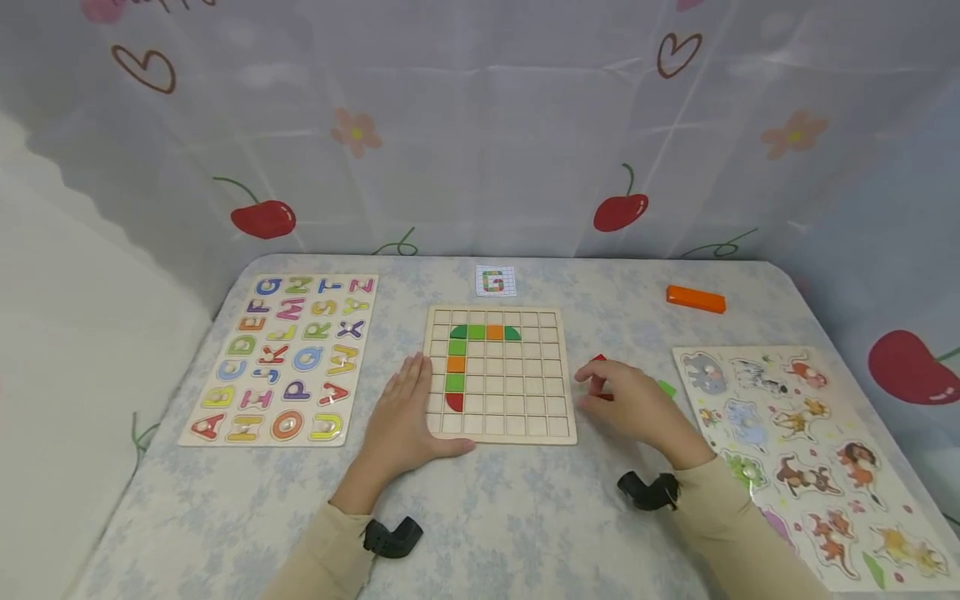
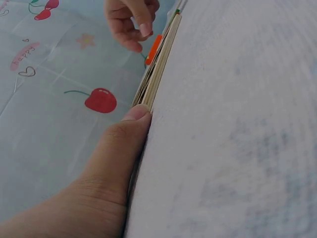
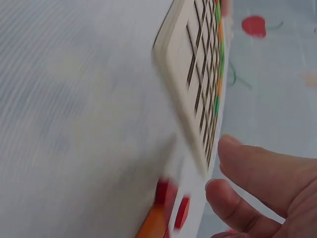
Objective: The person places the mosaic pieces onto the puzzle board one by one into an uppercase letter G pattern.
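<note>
the grid board (image 1: 500,375) lies flat mid-table, between both hands; the left hand (image 1: 406,414) rests spread and flat on its left edge, thumb along the near rim; the right hand (image 1: 630,400), just right of the board, curls its fingers over loose red pieces (image 1: 598,360), nearer them than the left; whether it pinches one i cannot tell.

The wooden grid board (image 3: 198,74) is seen edge-on and tilted across the frame, its square cells shown as dark slots. A line of green and orange tiles (image 3: 220,54) is glimpsed along its far side. The right hand (image 3: 262,193) is caught at lower right, fingers (image 3: 223,198) loosely curled just beside the board's near corner. Blurred red pieces (image 3: 171,201) are spotted below them on the pale tablecloth (image 3: 74,124). A red cherry print (image 3: 253,26) is made out on the backdrop.
</note>
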`<state>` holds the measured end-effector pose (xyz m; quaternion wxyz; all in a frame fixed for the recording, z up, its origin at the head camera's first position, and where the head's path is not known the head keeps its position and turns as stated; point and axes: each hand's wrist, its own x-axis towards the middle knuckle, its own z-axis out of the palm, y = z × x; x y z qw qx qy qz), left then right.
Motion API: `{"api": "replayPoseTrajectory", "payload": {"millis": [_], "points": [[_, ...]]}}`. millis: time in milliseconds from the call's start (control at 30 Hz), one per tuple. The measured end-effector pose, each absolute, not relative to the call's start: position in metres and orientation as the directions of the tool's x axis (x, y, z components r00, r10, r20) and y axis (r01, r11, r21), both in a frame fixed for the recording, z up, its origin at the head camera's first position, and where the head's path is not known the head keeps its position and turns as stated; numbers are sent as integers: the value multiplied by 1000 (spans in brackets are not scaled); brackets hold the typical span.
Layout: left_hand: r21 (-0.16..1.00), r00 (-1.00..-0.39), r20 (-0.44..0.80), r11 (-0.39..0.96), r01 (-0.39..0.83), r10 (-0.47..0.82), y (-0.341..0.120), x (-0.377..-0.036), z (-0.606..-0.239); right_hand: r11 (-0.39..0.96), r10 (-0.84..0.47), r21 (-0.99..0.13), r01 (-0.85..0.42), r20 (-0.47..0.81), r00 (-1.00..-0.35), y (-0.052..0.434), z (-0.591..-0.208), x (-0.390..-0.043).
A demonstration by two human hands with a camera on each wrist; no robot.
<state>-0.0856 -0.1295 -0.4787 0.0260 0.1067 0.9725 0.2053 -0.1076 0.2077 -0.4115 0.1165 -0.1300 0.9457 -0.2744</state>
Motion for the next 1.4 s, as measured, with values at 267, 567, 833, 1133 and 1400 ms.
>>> {"api": "replayPoseTrajectory", "payload": {"millis": [267, 567, 833, 1133, 1400], "points": [[405, -975, -13, 893, 196, 220, -128, -86, -479, 893, -201, -442, -89, -213, -956, 263, -413, -96], [401, -976, -3, 894, 200, 219, -131, -86, -480, 899, -204, -422, -120, -160, -966, 273, -419, -88], [397, -976, -5, 896, 200, 220, -131, -86, -479, 874, -214, -472, -115, -161, -964, 276, -418, -92], [400, -975, -2, 894, 201, 221, -130, -86, -476, 809, -193, -583, -74, -144, -971, 250, -413, -100], [387, -976, -15, 901, 196, 219, -130, -86, -477, 721, -315, -676, -152, -123, -941, 189, -421, -108]]}}
